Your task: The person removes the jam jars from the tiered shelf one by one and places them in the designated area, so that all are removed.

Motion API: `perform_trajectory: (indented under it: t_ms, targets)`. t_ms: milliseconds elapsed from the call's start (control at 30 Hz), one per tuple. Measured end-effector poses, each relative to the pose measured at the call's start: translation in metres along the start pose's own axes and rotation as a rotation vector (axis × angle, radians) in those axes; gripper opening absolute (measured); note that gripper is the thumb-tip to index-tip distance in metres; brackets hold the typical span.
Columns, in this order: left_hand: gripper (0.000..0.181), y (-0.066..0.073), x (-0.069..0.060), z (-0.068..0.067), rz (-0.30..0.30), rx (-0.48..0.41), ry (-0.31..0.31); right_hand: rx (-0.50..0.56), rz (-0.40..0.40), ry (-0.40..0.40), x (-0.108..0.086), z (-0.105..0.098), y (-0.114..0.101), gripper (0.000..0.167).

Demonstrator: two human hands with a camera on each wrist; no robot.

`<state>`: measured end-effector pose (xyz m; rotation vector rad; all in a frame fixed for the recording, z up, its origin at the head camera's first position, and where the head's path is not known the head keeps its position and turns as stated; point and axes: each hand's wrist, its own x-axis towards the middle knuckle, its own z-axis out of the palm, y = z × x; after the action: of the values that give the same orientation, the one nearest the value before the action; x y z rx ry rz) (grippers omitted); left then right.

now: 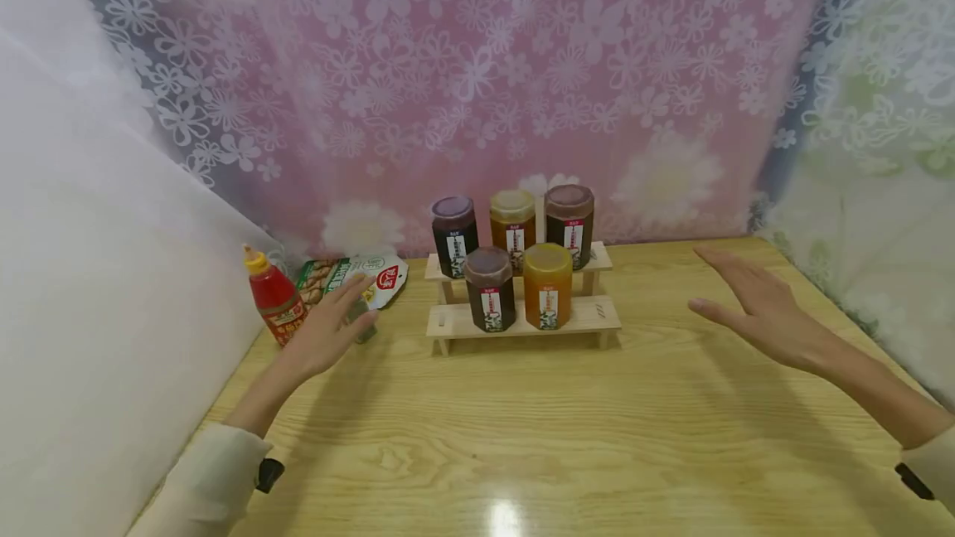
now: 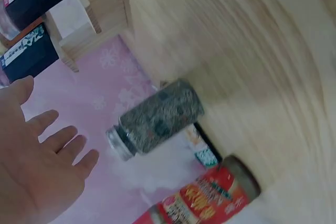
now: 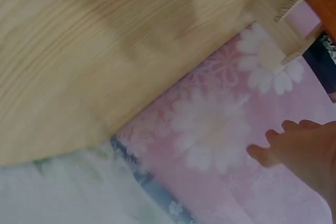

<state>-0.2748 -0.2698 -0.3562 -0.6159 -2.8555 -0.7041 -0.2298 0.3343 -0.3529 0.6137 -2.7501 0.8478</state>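
Note:
Five lidded jars stand on a two-step wooden rack [image 1: 522, 321]: three on the upper step, and a dark jar [image 1: 489, 292] and an orange jar [image 1: 548, 288] on the lower. My left hand [image 1: 321, 334] is held over the table's left side with fingers extended, holding nothing; it partly hides a small grey-green bottle [image 1: 366, 323], seen whole as a capped bottle [image 2: 160, 116] in the left wrist view. My right hand [image 1: 776, 313] hovers right of the rack, fingers extended and thumb apart, touching nothing.
At the left stand a red sauce bottle [image 1: 276, 298] with a yellow cap and, behind my left hand, a white and green packet [image 1: 385, 276]. A flowered pink curtain [image 1: 477, 89] hangs behind the wooden table [image 1: 477, 437], with pale cloth at both sides.

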Motion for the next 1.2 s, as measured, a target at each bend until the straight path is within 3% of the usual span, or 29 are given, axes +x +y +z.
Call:
perform_trajectory:
  t_ms: [267, 500, 633, 800, 933, 1200]
  targets:
    - [0.064, 0.004, -0.004, 0.012, -0.111, -0.205, -0.081, 0.274, 0.118, -0.161, 0.008, 0.013, -0.016, 0.078]
    - [0.062, 0.005, -0.002, 0.030, -0.139, -0.458, -0.173, 0.487, 0.131, -0.177, 0.019, 0.035, -0.027, 0.074]
    - [0.062, 0.005, 0.002, 0.040, -0.189, -0.610, -0.194, 0.587, 0.159, -0.153, 0.030, 0.045, -0.035, 0.074]
    - [0.059, 0.008, 0.008, 0.053, -0.257, -0.778, -0.176, 0.706, 0.196, -0.143, 0.047, 0.061, -0.045, 0.074]
    - [0.055, 0.009, 0.010, 0.065, -0.275, -0.872, -0.155, 0.776, 0.192, -0.161, 0.060, 0.076, -0.052, 0.071]
    - [0.059, 0.018, 0.025, 0.086, -0.275, -0.977, -0.101, 0.838, 0.209, -0.131, 0.076, 0.096, -0.060, 0.075]
